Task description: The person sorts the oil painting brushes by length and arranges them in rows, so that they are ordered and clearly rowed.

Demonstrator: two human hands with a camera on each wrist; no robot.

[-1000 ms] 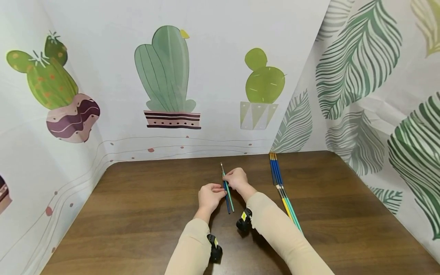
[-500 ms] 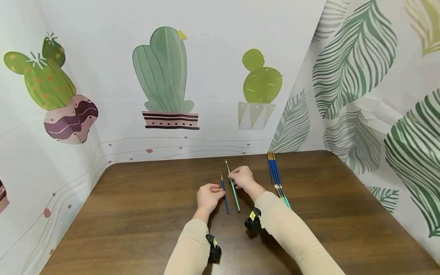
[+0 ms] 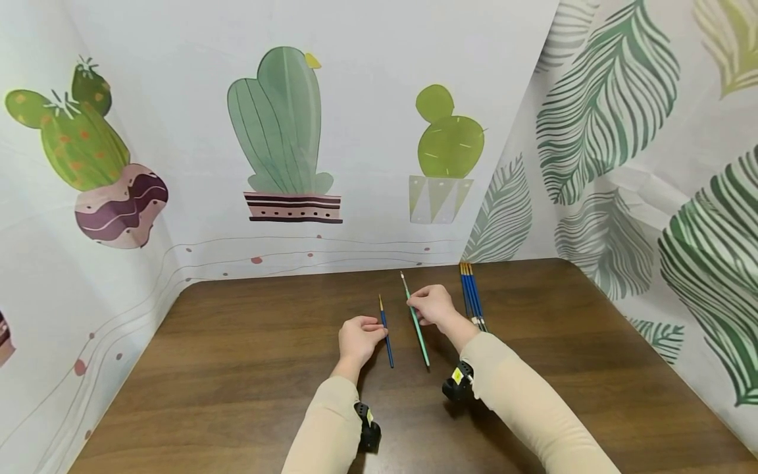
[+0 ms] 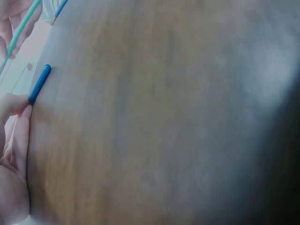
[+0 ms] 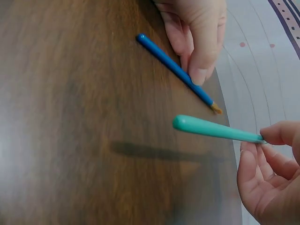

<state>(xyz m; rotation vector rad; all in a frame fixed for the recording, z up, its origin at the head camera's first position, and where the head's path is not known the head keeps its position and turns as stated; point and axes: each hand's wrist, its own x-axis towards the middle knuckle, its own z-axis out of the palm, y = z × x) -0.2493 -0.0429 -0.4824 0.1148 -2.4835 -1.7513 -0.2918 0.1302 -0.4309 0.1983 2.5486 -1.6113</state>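
Between thumb and fingers my right hand point(image 3: 434, 305) pinches a mint-green paintbrush point(image 3: 421, 339), bristle end toward the wall. In the right wrist view that green brush point(image 5: 211, 129) is raised off the table and throws a shadow below it. My left hand point(image 3: 358, 340) pinches a blue paintbrush point(image 3: 387, 342) with a golden tip, just left of the green one. The blue brush point(image 5: 168, 64) lies on or very near the tabletop. Only the rear end of the blue handle point(image 4: 41, 84) shows in the left wrist view.
Several blue paintbrushes point(image 3: 472, 293) lie side by side at the back right of the brown wooden table point(image 3: 237, 368). Just in front of them, pale brush tips point(image 3: 478, 322) show, their handles hidden behind my right forearm. A patterned wall covering point(image 3: 367, 131) stands behind the table.
My right hand has drawn the green brush to the right, away from the blue one it was lying against. The left hand and the blue brush have stayed almost in place.
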